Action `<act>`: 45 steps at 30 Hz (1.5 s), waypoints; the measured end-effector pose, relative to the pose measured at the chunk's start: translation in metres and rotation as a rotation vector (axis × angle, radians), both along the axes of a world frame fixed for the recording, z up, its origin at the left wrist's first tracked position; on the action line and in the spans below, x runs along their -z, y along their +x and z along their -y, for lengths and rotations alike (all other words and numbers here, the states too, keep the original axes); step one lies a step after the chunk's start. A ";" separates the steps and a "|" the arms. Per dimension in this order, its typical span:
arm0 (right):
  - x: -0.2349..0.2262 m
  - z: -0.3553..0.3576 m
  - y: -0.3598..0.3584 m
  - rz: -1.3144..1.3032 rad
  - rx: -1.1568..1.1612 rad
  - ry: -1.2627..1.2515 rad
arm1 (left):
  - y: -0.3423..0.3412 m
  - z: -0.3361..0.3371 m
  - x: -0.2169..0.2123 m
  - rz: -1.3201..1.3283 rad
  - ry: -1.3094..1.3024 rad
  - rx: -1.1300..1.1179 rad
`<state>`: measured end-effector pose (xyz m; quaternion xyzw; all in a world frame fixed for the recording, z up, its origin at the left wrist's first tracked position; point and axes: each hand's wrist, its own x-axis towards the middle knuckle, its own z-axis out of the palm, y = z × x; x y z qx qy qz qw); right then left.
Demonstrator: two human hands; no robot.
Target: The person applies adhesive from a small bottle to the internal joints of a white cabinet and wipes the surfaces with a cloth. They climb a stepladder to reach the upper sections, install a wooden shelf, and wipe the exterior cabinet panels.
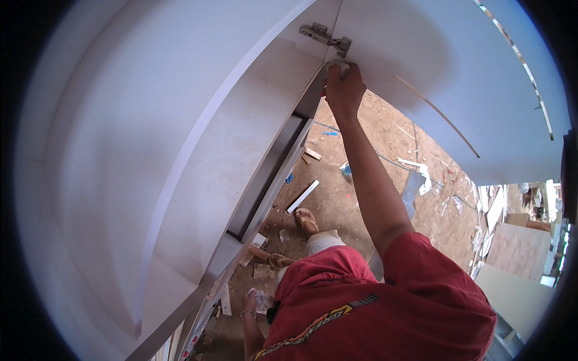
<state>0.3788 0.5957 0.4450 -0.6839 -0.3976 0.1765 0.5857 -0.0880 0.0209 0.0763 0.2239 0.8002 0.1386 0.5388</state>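
Observation:
My right arm is stretched up to the inner corner of a white cabinet (pixel 265 96), where its opened door (pixel 415 36) meets the side. My right hand (pixel 345 93) is closed round a small pale wad (pixel 338 66), pressed to the corner just below a metal hinge (pixel 325 40); whether it is cloth or sponge I cannot make out. Low at my side, my left hand (pixel 249 302) is closed on a crumpled piece of clear plastic (pixel 261 300). Its fingers are partly hidden.
A curved shelf edge (pixel 180 156) crosses the cabinet's inside. A thin brown strip (pixel 436 114) lies along the door. Wood offcuts, a white strip (pixel 303 196) and scraps litter the dirt floor (pixel 385 129) around my feet. Boards (pixel 518 249) lean at the right.

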 end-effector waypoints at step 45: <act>-0.028 0.131 -0.100 -0.125 -0.118 -0.225 | -0.071 0.085 0.036 -0.247 0.034 0.758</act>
